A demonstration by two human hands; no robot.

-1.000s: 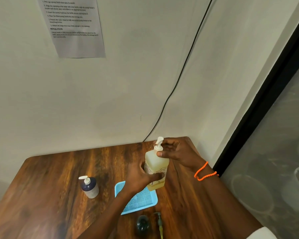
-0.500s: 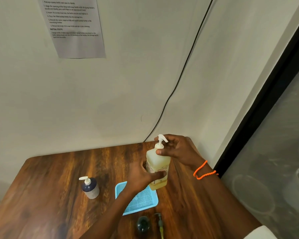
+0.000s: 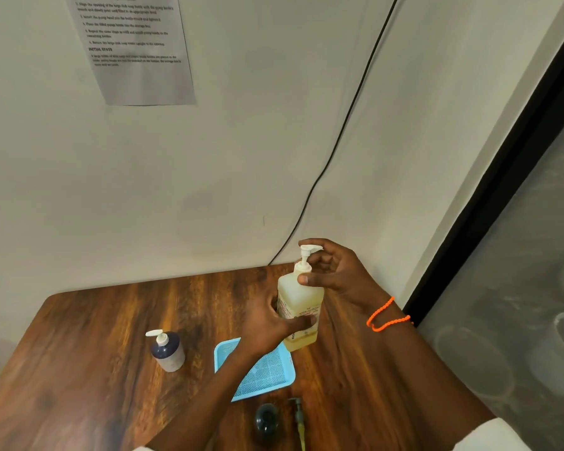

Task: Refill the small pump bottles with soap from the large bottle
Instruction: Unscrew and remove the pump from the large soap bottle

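Unscrewing the big soap bottle's pump

My left hand [image 3: 267, 323] grips the big bottle [image 3: 302, 307] upright on the table [image 3: 95, 320] beside the blue tray [image 3: 258, 372]; my right hand [image 3: 336, 275] pinches its pump collar. Next: lift pump out, pour into the open small bottle [image 3: 266, 421].

Bare table [image 3: 88, 327] lying open at left; small pump bottle [image 3: 167, 351], blue tray [image 3: 287, 372], dark open bottle [image 3: 266, 421] crowding the middle.
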